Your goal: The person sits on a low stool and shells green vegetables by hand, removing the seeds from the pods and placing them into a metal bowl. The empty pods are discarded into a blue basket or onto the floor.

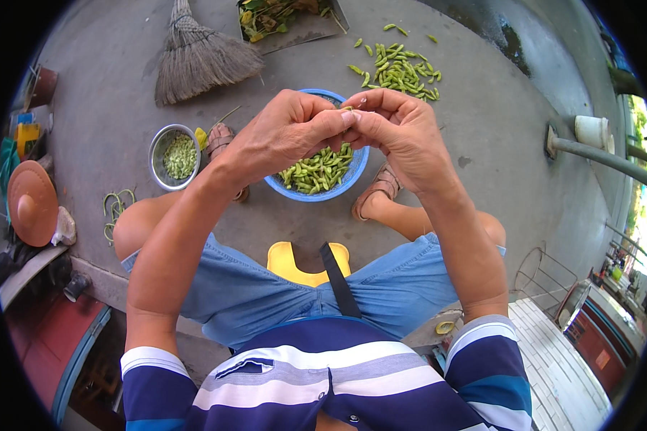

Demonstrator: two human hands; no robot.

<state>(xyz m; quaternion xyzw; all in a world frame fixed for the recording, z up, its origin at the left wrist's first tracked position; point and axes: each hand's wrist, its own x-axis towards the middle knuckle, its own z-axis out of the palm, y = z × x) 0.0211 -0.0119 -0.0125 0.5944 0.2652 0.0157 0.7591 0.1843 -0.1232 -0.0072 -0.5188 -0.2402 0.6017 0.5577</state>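
Both hands meet above a blue plastic basin that holds many green bean pods. My left hand and my right hand pinch a small green pod between their thumbs and fingertips; most of it is hidden by the fingers. Left of the basin, a round metal bowl contains shelled pale green beans. Beyond the basin, on the concrete floor, lies a loose heap of green pods.
A straw broom and a dustpan with leaves lie at the far side. Thin green stems rest near the left knee. Sandalled feet flank the basin. At right stand a white bucket and a grey pipe.
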